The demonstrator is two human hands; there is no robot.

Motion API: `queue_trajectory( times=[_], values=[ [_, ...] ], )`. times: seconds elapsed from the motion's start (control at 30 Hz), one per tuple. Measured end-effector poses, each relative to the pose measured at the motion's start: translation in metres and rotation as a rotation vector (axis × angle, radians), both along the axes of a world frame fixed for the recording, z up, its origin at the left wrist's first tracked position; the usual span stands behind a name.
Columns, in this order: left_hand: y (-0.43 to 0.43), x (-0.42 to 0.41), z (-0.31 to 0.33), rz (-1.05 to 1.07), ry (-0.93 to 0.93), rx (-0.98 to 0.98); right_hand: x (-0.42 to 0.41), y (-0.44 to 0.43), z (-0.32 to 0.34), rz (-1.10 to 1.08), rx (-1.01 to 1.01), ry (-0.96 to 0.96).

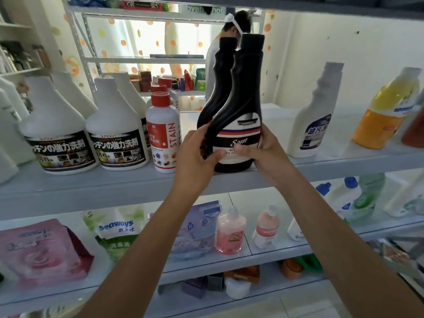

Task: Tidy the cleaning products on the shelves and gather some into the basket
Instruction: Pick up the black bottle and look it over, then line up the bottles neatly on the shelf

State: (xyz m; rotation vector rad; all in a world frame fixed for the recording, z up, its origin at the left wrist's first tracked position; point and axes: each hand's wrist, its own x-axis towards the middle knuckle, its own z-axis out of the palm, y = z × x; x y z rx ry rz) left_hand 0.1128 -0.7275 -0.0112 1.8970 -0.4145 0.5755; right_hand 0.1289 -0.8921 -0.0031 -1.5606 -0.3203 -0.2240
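Note:
A tall black bottle (241,104) with a "Sam" label stands at the front edge of the upper shelf (137,180). Both hands hold its lower part. My left hand (197,154) grips its left side, thumb on the label. My right hand (263,152) wraps its right side, thumb also on the label. A second black bottle (218,88) stands directly behind it, partly hidden. To the left stands a white bottle with a red cap marked "STAIN" (164,131). No basket is in view.
Two big white bottles with black labels (59,131) (117,131) fill the upper shelf's left. A white bottle (316,115) and an orange-yellow one (385,111) stand on the right. Refill pouches (41,251) and small bottles (230,230) line the lower shelf. A person (231,28) stands behind the shelving.

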Motion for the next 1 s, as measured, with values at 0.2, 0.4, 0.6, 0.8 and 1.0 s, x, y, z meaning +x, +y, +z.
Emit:
queue_trajectory(
  times=[0.2,0.4,0.6,0.8,1.0],
  values=[
    [-0.007,0.018,0.002,0.06,0.015,0.037,0.018,0.001,0.002,0.043,-0.016,0.05],
    [-0.01,0.023,0.001,0.118,0.021,0.068,0.025,0.005,-0.002,0.01,-0.052,0.057],
    [-0.011,0.02,-0.003,0.185,-0.011,0.052,0.027,0.007,-0.006,-0.05,-0.143,0.05],
    [-0.021,0.003,-0.017,0.347,-0.067,0.128,0.016,0.011,-0.002,-0.172,-0.204,0.044],
    [-0.047,-0.018,-0.083,0.44,-0.438,0.514,-0.023,-0.018,-0.024,-0.411,-0.396,-0.07]
  ],
)
